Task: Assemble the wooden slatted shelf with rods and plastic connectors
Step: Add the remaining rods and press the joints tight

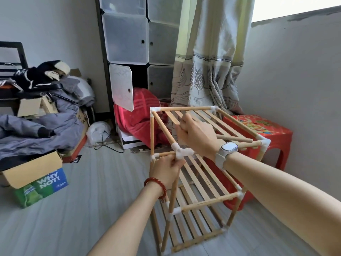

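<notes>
The shelf [199, 174] stood on the floor [83, 209] right in front of the person, nearly whole — three slatted tiers framed by rods and white plastic connectors. The left hand [167, 170] was closed around the front upright just under a three-way connector [180, 152], steadying that corner. The right hand [196, 133] was curled on a slat of the top tier [212, 119]; its fingers faced away, so how firmly it gripped could not be told for certain. One loose-looking rod [234, 138] lay slanted across the top tier, its near end short of the right front connector [264, 143].

The step in hand seemed to be the fitting of the top tier. The next move probably called for holding the corner still while the slats and that stray rod were pressed square into their sockets.

As for containers — the cube cabinet [136, 43] behind had one lower door open, with a red blanket [140, 115] spilling out of it. A cardboard box [35, 170] at the left sat beneath a heap of grey clothing [40, 126], its inside hidden. A red stool [267, 132] stood just behind the shelf.
</notes>
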A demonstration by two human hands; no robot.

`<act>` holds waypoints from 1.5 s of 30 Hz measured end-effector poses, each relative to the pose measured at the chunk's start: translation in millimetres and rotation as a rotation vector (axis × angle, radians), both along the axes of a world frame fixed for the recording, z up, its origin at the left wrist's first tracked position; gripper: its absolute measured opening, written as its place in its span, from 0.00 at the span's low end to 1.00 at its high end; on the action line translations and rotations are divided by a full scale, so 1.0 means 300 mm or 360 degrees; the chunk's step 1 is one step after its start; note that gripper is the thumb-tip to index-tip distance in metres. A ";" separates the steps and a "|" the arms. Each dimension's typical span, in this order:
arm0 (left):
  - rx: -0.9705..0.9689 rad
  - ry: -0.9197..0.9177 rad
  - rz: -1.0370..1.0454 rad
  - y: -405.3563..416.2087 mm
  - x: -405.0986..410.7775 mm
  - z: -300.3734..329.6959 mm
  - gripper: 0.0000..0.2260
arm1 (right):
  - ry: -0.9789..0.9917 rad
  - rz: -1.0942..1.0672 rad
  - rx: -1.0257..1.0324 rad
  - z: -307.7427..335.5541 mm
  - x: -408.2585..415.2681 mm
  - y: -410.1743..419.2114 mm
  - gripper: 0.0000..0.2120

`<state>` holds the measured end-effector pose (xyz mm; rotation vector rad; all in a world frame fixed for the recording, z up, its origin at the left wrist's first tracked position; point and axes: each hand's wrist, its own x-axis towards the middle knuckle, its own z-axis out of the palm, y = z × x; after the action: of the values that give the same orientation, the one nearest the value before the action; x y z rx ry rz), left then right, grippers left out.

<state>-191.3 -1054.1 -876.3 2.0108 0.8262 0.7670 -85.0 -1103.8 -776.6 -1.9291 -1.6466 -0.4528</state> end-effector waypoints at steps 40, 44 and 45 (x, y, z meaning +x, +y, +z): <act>0.0011 -0.0041 -0.0052 0.024 -0.005 -0.007 0.05 | 0.0256 -0.0095 0.0763 0.105 -0.036 0.004 0.15; -0.0057 -0.0031 -0.0021 0.022 -0.012 -0.020 0.08 | -0.0025 -0.0151 -0.0071 -0.075 -0.042 -0.030 0.13; -0.0036 -0.0032 -0.0024 0.022 -0.016 -0.021 0.09 | -0.0065 -0.0144 -0.0023 -0.056 -0.026 -0.026 0.14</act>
<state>-196.0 -1047.3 -882.5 1.9839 0.8042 0.7648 -92.7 -1111.5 -793.4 -2.0239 -1.5965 -0.5205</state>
